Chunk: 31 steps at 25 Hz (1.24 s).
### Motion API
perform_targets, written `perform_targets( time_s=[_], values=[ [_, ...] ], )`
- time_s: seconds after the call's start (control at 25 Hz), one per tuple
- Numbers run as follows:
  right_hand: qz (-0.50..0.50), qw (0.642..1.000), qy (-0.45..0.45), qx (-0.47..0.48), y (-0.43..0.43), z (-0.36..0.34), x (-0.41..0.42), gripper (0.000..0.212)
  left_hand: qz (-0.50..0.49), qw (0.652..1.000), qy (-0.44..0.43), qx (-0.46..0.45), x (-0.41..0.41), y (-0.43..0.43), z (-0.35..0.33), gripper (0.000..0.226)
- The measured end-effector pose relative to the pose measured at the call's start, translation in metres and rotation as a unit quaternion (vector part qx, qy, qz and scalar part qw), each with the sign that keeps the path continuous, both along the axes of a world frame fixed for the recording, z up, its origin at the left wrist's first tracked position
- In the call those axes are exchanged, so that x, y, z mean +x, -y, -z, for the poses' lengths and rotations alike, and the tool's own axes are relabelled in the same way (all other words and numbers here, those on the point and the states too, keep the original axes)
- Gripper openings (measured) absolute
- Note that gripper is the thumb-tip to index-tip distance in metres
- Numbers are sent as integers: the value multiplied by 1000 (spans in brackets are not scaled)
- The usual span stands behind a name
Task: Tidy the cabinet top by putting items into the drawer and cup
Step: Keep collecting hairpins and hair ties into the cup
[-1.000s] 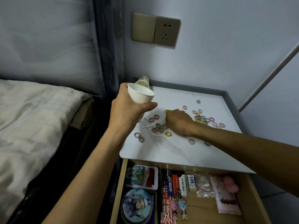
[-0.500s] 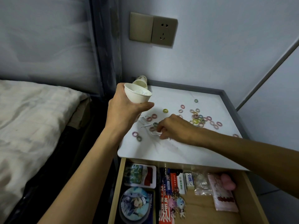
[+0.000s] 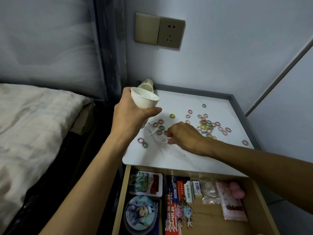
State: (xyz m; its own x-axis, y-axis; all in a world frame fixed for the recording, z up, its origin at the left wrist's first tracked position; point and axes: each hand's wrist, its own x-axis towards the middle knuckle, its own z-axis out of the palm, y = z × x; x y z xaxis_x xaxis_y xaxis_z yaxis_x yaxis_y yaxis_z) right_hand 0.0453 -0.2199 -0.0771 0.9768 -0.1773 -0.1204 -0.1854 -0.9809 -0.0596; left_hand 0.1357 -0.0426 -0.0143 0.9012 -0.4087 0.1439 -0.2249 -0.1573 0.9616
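Note:
My left hand (image 3: 131,117) grips a white paper cup (image 3: 144,100) and holds it tilted above the left side of the white cabinet top (image 3: 179,155). White items show inside the cup. My right hand (image 3: 183,135) is down on the cabinet top with curled fingers and pinches a small white floss pick (image 3: 164,140). More white picks (image 3: 153,132) lie beside it. Several small coloured hair rings (image 3: 207,123) are scattered over the top. Below the top the wooden drawer (image 3: 260,206) stands pulled out.
A second paper cup (image 3: 147,83) lies on its side at the cabinet's back left corner. The drawer holds cards, a round badge (image 3: 141,212), keychains, packets and a pink toy (image 3: 236,189). A bed (image 3: 33,126) is on the left, and a wall socket (image 3: 171,34) sits above.
My right hand slid left and toward me, from the coloured rings to the white picks, and closed on one. The cup in my left hand stayed about where it was.

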Motion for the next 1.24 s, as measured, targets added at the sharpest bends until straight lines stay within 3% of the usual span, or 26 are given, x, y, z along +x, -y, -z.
perform_targets(
  time_s=[0.16, 0.32, 0.56, 0.72, 0.8, 1.04, 1.12, 1.24],
  values=[
    [-9, 1000, 2, -5, 4, 1, -4, 20, 1, 1000, 5, 6, -1, -2, 0, 68],
    [47, 982, 60, 173, 14, -29, -6, 11, -2, 1000, 12, 11, 0, -4, -1, 67],
    [-19, 945, 178, 275, 18, -115, 25, 13, 3, 1000, 7, 21, -5, -1, 0, 68],
    [-191, 962, 113, 160, -14, -142, 40, 18, 24, 999, 26, 39, -15, 2, 1, 64],
    [-225, 965, 73, 113, -26, -141, 45, 19, 29, 999, 28, 37, -17, 4, 1, 65],
    [-144, 920, 210, 299, -23, -137, 62, 13, -24, 999, 31, 6, -3, -13, -3, 62],
    [-85, 935, 206, 277, -14, -110, 70, 14, -49, 998, 36, 3, 3, -20, -4, 62],
    [-63, 971, 105, 206, -6, -56, 67, 17, -68, 997, 44, 2, 8, -27, -3, 66]
  ],
)
